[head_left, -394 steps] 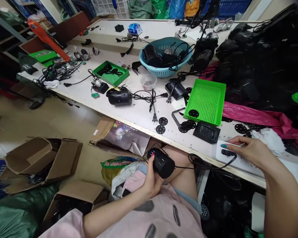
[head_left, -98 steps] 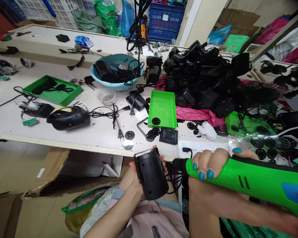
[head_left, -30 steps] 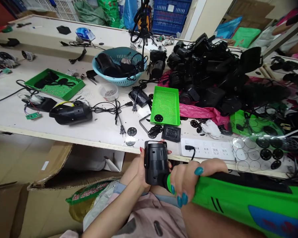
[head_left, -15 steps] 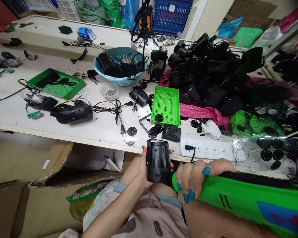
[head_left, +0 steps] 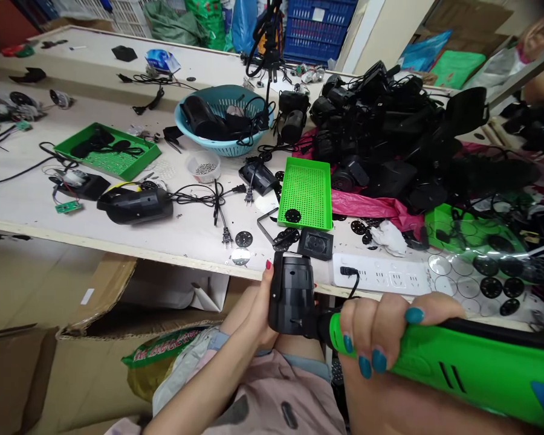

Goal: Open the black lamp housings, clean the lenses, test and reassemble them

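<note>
In the head view, my left hand [head_left: 259,311] is closed around a black cylindrical housing [head_left: 295,296] above my lap, in front of the bench edge. A hinged bracket runs along the housing's left side. My right hand [head_left: 383,329] is wrapped around a green electric screwdriver [head_left: 476,356], held nearly level. The black nose [head_left: 320,324] of the screwdriver meets the lower right side of the housing; its bit is hidden. Closest on the bench are a small black square part [head_left: 316,243] and a white power strip [head_left: 381,275].
A green perforated tray [head_left: 306,193], a blue basket [head_left: 224,148] with black parts and a tub of screws [head_left: 204,166] stand on the bench. Black housings [head_left: 390,133] are heaped at right. A cardboard box [head_left: 104,296] is below left. Part of another person [head_left: 537,42] shows upper right.
The screwdriver and my right hand have shifted right and slightly down. The housing has turned a little and moved slightly right, still in my left hand. Another person has come into view at upper right.
</note>
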The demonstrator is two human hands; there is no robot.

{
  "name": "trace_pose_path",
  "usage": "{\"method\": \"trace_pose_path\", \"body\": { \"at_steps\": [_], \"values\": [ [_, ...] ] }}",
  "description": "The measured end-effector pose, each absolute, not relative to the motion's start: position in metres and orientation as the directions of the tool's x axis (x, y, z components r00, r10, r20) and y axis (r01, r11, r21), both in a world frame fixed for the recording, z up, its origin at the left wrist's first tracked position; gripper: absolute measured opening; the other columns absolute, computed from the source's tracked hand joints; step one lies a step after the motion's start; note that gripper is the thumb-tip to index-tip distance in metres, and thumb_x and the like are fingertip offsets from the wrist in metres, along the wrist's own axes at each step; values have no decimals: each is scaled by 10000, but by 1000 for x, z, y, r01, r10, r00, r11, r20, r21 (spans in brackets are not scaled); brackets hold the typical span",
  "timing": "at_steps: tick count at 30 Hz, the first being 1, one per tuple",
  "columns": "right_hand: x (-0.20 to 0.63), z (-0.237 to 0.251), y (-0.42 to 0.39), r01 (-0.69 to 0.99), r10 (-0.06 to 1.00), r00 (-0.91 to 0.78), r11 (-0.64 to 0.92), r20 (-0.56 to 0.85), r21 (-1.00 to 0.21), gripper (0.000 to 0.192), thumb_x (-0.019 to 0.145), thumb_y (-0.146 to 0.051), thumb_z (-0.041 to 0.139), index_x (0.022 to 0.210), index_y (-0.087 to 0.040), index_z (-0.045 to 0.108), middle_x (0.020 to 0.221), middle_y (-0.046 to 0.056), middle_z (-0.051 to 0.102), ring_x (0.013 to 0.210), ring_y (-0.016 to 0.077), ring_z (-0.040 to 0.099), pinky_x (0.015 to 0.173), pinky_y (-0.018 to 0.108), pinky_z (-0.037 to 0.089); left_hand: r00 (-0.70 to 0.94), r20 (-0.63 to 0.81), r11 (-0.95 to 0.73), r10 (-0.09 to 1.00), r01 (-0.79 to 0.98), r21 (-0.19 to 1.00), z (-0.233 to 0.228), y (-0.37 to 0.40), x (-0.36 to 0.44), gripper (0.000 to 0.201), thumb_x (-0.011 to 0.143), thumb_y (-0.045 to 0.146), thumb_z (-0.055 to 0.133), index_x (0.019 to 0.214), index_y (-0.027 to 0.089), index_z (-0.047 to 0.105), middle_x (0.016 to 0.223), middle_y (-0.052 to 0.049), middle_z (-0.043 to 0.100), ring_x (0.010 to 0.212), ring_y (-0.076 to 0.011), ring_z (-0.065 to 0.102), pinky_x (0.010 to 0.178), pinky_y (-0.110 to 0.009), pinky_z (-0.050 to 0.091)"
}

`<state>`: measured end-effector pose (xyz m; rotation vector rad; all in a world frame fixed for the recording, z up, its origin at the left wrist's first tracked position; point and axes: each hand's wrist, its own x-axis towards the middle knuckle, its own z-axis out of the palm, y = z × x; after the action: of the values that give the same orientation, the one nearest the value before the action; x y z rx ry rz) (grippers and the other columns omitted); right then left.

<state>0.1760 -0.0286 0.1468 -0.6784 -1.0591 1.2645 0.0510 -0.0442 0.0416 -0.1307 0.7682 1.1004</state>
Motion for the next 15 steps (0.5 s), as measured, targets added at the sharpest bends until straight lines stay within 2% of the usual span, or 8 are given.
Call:
{"method": "trace_pose_path", "body": {
  "at_steps": [3,6,8,9,12,14,15],
  "values": [
    [186,134,-13,-353,947,-102,251,304,-901,199,884,-496,678,827,-320,607,453,-97,391,305,130,352,392,286,380,97,-602,395,793,-833,387,48,-47,49,766,852,690,590,1365,121,586,1227,-172,709,1158,-344,642,1030,-420,476],
    [196,118,11,-435,808,-348,309,474,-846,356,878,-417,711,600,-276,539,387,-100,351,240,109,318,307,255,357,-4,-477,301,879,-770,562,51,-52,48,920,696,437,867,1483,203,451,1431,-131,582,1324,-347,516,1106,-391,404],
    [198,112,21,-497,726,-419,320,546,-807,403,898,-378,694,554,-266,515,378,-97,360,227,100,321,286,242,356,-45,-404,251,913,-720,647,52,-56,49,1055,665,270,895,1548,267,317,1553,-96,449,1409,-325,420,1140,-364,357],
    [197,112,22,-498,720,-426,320,548,-806,402,909,-379,679,557,-265,520,384,-93,373,230,101,333,290,243,363,-63,-387,234,920,-706,669,52,-58,51,1075,691,245,875,1568,292,254,1594,-76,385,1441,-307,374,1153,-351,337],
    [191,123,12,-452,822,-347,275,452,-848,308,931,-427,620,659,-286,583,440,-78,424,278,123,363,353,278,412,-112,-378,204,919,-685,699,51,-61,57,1005,803,281,791,1586,307,164,1642,-40,285,1492,-255,280,1175,-308,293],
    [189,135,2,-449,911,-225,217,345,-867,211,906,-526,608,857,-322,634,491,-83,439,320,124,345,407,291,418,-129,-374,194,919,-676,711,47,-62,59,969,812,281,783,1581,303,194,1637,-31,301,1502,-240,254,1184,-290,271],
    [190,140,0,-449,944,-133,214,302,-867,293,865,-617,609,964,-342,629,508,-91,422,340,119,320,427,286,403,-118,-378,199,918,-689,697,45,-62,58,962,803,275,791,1575,309,219,1626,-31,328,1500,-243,260,1189,-295,267]
  ]
}}
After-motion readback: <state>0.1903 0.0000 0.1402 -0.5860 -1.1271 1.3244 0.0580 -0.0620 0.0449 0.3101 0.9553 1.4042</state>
